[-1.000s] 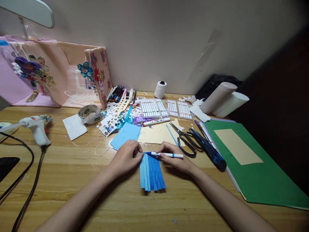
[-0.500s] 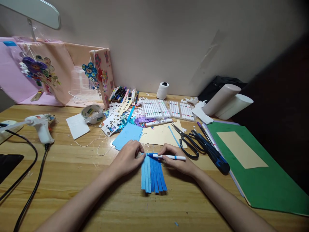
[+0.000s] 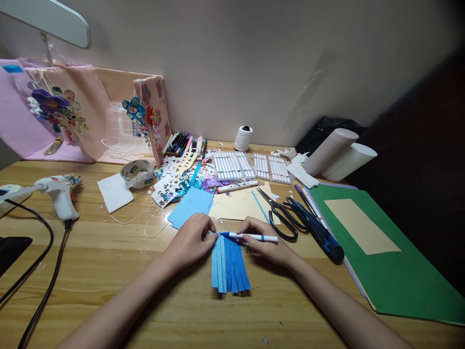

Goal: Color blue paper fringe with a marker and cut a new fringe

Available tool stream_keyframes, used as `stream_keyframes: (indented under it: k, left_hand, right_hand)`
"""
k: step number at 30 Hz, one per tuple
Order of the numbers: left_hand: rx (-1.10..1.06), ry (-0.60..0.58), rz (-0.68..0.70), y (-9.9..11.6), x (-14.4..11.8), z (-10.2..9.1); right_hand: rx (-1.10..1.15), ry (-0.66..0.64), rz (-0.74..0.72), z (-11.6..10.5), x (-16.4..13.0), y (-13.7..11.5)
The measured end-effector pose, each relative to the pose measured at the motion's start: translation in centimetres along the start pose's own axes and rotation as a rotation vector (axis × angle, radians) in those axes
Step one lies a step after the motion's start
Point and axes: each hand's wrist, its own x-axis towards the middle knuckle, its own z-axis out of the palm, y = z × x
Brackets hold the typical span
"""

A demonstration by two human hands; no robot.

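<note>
A blue paper fringe (image 3: 237,269), cut into several strips, lies on the wooden table in front of me. Its right strips are coloured darker blue, while the left ones are still plain light blue. My left hand (image 3: 196,237) pinches the fringe's upper left corner between thumb and finger. In my right hand (image 3: 263,240) is a white marker (image 3: 267,238) with a blue band, held nearly level. Its blue tip points left and meets the top of the strips, close to my left fingertips.
Behind my hands lie light blue paper (image 3: 192,206), cream paper (image 3: 236,206) and black-handled scissors (image 3: 285,213). Marker sets (image 3: 232,165) and paper scraps sit farther back. A glue gun (image 3: 61,194) and tape roll (image 3: 137,173) are left; a green board (image 3: 363,271) is right.
The marker tip has shifted very slightly left along the top of the fringe. Both hands keep their grips, and the whole view has moved a little.
</note>
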Motion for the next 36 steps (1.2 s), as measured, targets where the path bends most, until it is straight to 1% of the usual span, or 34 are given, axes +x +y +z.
stream_keyframes:
  k: [18,30,36]
  left_hand:
    - [-0.007,-0.007,0.006,0.01,0.05,-0.01]
    - [-0.005,-0.012,-0.014,0.08,0.07,-0.05]
    - [-0.006,-0.011,-0.001,0.04,0.14,0.01]
  right_hand:
    - [-0.015,0.024,-0.04,-0.13,0.15,0.05]
    - [-0.011,0.018,-0.034,-0.24,0.09,0.25]
    - [-0.009,0.019,-0.04,-0.21,0.07,0.26]
